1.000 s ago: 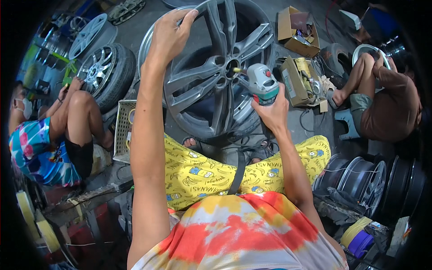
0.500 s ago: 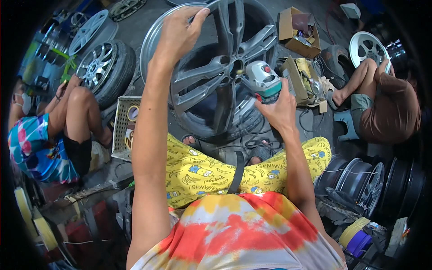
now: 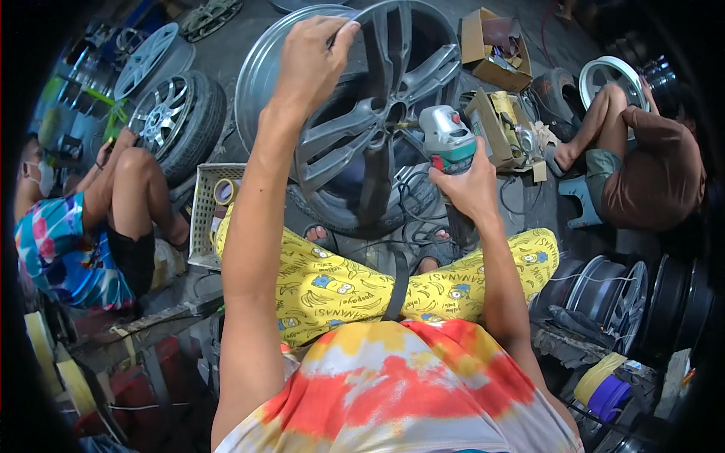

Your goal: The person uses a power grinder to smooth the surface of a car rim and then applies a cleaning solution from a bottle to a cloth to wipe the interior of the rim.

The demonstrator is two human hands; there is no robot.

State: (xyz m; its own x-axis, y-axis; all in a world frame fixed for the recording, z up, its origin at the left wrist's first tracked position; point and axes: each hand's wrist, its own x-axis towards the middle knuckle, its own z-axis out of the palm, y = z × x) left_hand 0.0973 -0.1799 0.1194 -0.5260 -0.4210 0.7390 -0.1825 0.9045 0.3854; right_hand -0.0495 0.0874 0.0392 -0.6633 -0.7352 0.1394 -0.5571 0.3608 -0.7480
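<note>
The left hand gripped the wheel rim while the right hand squeezed the grinder, which could have slipped and scratched the spokes.

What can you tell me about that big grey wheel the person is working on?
The grey alloy wheel looks like dull, bare metal with paired spokes and no tyre. It stands tilted on edge on the floor before the person's crossed legs. The left hand grips its upper rim; the right hand aims a small power tool at its hub.
</note>
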